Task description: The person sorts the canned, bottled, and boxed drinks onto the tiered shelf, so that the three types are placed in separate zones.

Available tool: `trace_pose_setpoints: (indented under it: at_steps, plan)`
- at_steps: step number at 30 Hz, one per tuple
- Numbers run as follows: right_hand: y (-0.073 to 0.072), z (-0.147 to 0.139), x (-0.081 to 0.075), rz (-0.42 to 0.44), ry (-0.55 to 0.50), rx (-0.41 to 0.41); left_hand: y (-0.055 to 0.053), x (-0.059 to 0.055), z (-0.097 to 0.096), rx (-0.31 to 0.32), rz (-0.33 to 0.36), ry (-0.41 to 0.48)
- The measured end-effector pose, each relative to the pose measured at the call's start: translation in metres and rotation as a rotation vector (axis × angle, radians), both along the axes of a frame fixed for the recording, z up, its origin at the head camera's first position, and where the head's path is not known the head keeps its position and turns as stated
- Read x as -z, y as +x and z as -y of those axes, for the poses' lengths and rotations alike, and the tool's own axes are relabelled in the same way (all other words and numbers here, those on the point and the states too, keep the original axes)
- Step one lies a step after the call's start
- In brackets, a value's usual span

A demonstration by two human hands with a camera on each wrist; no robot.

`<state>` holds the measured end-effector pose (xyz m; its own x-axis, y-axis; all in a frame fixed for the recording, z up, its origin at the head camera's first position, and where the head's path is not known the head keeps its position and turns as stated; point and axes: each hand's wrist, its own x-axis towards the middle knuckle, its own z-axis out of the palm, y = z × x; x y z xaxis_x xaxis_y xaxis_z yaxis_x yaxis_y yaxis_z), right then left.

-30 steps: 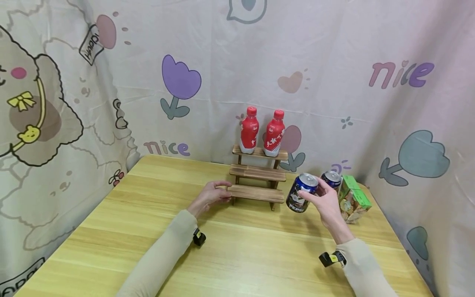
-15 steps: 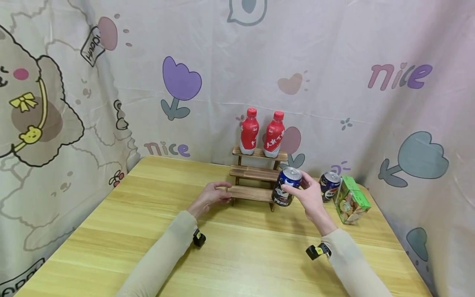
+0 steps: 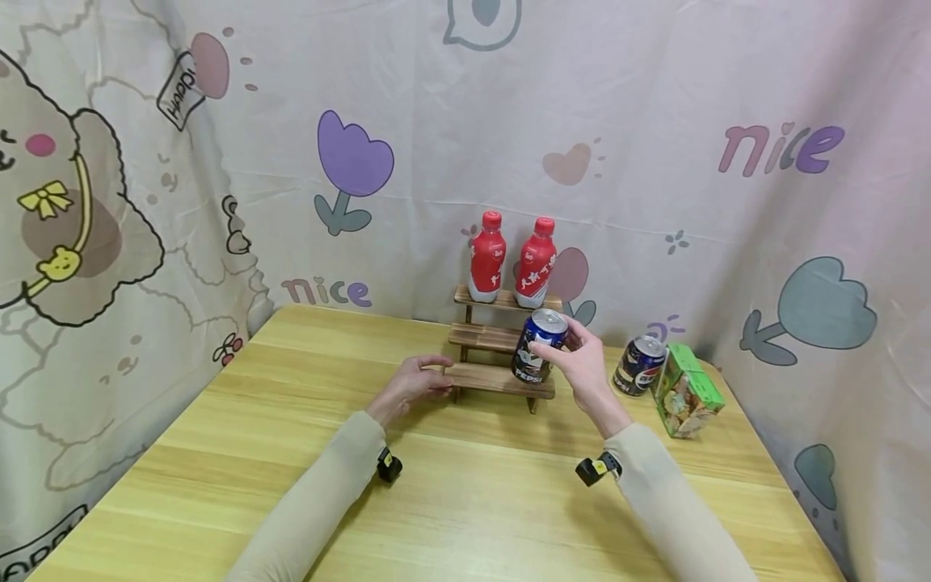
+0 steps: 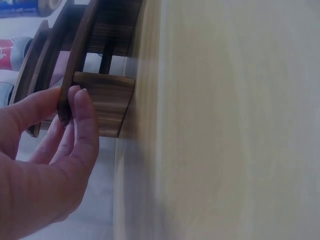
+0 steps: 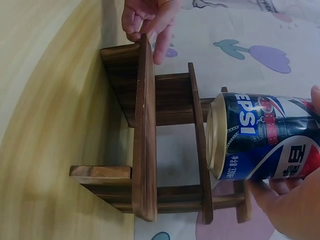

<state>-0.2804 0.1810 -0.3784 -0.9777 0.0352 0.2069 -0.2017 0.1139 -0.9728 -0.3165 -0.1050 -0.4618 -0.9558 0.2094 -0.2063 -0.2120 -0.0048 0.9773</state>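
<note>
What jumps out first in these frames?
The blue cola can in the right hand, held just over the middle step of the small wooden step shelf at the table's far edge. The left hand pinches the shelf's bottom step at its left end. Two red bottles stand on the top step.

2 red bottles [image 3: 512, 260], green carton [image 3: 687, 390]

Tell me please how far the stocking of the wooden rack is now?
Done: two red bottles stand on the top step of the rack. In hand: the right hand holds a Pepsi can in front of the middle step, not yet set down, while the left hand holds the bottom step's left end. Left: a second can and a green carton wait on the table. The two lower steps look empty.
</note>
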Motion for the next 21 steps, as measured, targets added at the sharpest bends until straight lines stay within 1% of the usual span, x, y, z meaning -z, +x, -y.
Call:
trace_pose_setpoints:
  at_steps: [10, 14, 21]
  plan:
    - [-0.012, 0.019, -0.008, -0.025, 0.006, -0.013, 0.0, -0.001, 0.0, 0.001, 0.002, -0.003]
    - [-0.016, 0.026, -0.008, -0.033, 0.028, -0.008, 0.0, 0.001, 0.0, 0.002, 0.003, 0.005]
    - [-0.026, 0.037, -0.008, -0.039, 0.051, -0.03, 0.0, 0.002, 0.0, -0.01, -0.005, 0.011]
